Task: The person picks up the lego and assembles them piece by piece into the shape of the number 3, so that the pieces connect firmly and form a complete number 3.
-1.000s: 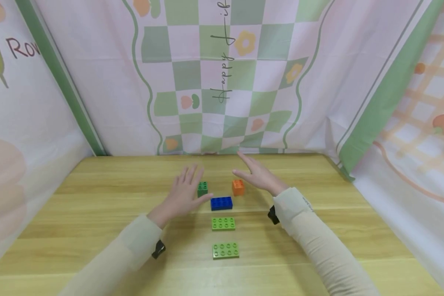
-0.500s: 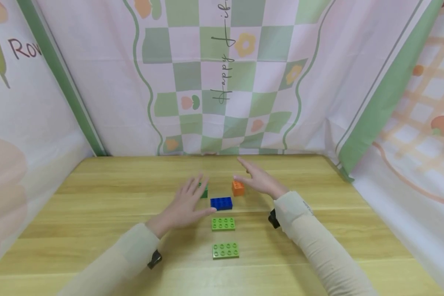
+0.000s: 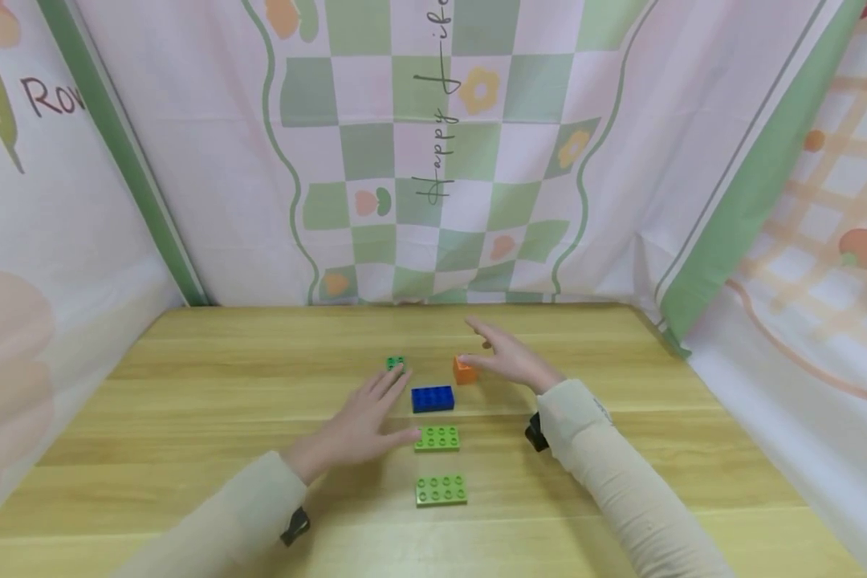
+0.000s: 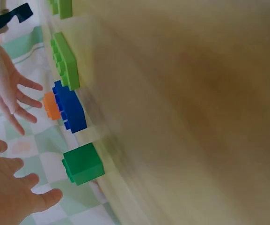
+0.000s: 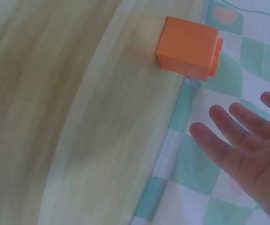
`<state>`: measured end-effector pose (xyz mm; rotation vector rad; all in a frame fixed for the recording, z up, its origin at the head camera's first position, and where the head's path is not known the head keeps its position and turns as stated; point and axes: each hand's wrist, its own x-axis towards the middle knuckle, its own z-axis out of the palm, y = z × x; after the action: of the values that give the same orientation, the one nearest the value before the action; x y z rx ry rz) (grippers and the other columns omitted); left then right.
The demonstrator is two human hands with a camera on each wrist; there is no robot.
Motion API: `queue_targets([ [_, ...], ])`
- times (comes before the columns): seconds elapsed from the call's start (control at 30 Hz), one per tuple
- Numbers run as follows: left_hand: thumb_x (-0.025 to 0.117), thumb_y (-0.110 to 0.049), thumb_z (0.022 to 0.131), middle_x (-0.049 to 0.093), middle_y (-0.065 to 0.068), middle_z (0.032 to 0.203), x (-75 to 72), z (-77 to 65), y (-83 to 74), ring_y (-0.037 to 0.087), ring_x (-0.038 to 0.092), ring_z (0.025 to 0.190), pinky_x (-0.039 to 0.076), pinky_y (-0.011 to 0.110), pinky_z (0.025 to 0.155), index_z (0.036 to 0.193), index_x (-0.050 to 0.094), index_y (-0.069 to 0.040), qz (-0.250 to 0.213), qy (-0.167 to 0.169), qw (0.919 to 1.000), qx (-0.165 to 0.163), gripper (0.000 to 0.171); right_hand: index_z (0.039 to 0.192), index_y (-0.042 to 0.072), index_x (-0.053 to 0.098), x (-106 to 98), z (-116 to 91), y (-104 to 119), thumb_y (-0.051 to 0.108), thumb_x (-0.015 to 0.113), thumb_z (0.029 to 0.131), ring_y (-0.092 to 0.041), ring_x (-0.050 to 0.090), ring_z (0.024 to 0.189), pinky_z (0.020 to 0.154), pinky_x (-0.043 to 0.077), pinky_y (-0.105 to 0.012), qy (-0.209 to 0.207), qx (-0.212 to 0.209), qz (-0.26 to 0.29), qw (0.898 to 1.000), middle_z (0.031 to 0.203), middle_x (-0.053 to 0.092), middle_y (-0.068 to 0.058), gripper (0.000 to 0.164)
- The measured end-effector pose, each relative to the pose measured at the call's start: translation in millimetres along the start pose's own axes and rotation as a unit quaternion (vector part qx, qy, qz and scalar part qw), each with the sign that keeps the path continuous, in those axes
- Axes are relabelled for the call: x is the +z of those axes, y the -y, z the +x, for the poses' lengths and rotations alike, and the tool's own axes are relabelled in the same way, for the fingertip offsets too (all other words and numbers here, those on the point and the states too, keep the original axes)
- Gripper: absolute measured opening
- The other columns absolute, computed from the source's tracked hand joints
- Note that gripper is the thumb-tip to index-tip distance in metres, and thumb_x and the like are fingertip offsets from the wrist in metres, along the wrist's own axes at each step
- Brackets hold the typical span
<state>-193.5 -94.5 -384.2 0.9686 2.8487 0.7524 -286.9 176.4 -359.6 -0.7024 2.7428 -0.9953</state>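
Note:
My left hand (image 3: 357, 421) hovers with spread, extended fingers left of the blue brick (image 3: 433, 398). Its fingertips overlap the green brick (image 3: 395, 364) in the head view, and its thumb tip overlaps the upper light green brick (image 3: 437, 439). In the left wrist view a gap shows between those fingers and the green brick (image 4: 84, 164). My right hand (image 3: 513, 357) is held beside the orange brick (image 3: 465, 371), thumb tip over it in the head view. The right wrist view has its fingers extended and apart from the orange brick (image 5: 188, 48). Neither hand holds anything.
A second light green brick (image 3: 441, 490) lies nearest me, in line with the upper one and the blue brick. The wooden table (image 3: 188, 385) ends at a patterned cloth (image 3: 433, 233) behind. Cloths also hang at both sides.
My left hand has come back toward me and slightly right, its thumb passing from the blue brick to the upper light green one. The right hand has lowered a little toward the orange brick.

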Motion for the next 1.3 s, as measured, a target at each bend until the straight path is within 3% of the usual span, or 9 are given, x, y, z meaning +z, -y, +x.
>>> queue_targets([
  [0.17, 0.05, -0.052, 0.089, 0.005, 0.011, 0.152, 6.4, -6.0, -0.3, 0.037, 0.007, 0.135, 0.01, 0.056, 0.104, 0.148, 0.01, -0.012, -0.011, 0.025, 0.9996, 0.0, 0.082, 0.147, 0.012, 0.02, 1, -1, -2, 0.04, 0.061, 0.087, -0.039, 0.04, 0.119, 0.09, 0.039, -0.053, 0.002, 0.01, 0.009, 1.0, 0.146, 0.025, -0.015, 0.078],
  [0.6, 0.05, -0.057, 0.087, 0.006, 0.007, 0.152, 16.1, -14.6, -0.9, 0.031, 0.007, 0.137, 0.014, 0.05, 0.105, 0.148, 0.013, -0.012, -0.03, 0.045, 0.9986, -0.003, 0.084, 0.146, 0.014, 0.025, 4, 1, -9, 0.03, 0.069, 0.083, -0.036, 0.044, 0.116, 0.086, 0.043, -0.048, 0.016, 0.034, 0.055, 0.998, 0.141, 0.033, -0.02, 0.077],
  [1.0, 0.053, -0.055, 0.086, 0.015, 0.012, 0.15, 20.8, -18.8, -6.0, 0.034, 0.019, 0.133, 0.018, 0.053, 0.104, 0.147, 0.019, -0.011, -0.038, 0.057, 0.9977, 0.006, 0.082, 0.144, 0.012, 0.029, 7, 1, -14, 0.024, 0.067, 0.085, -0.03, 0.054, 0.104, 0.082, 0.047, -0.044, 0.017, 0.037, 0.05, 0.998, 0.137, 0.037, -0.023, 0.071],
  [1.3, 0.056, -0.053, 0.084, 0.026, 0.012, 0.147, 25.8, -19.3, -9.7, 0.031, 0.025, 0.132, 0.021, 0.049, 0.104, 0.144, 0.028, -0.009, -0.055, 0.063, 0.9965, 0.001, 0.08, 0.143, 0.008, 0.032, 9, 2, -19, 0.022, 0.067, 0.086, -0.035, 0.052, 0.107, 0.082, 0.047, -0.044, 0.024, 0.026, 0.055, 0.998, 0.136, 0.038, -0.024, 0.068],
])
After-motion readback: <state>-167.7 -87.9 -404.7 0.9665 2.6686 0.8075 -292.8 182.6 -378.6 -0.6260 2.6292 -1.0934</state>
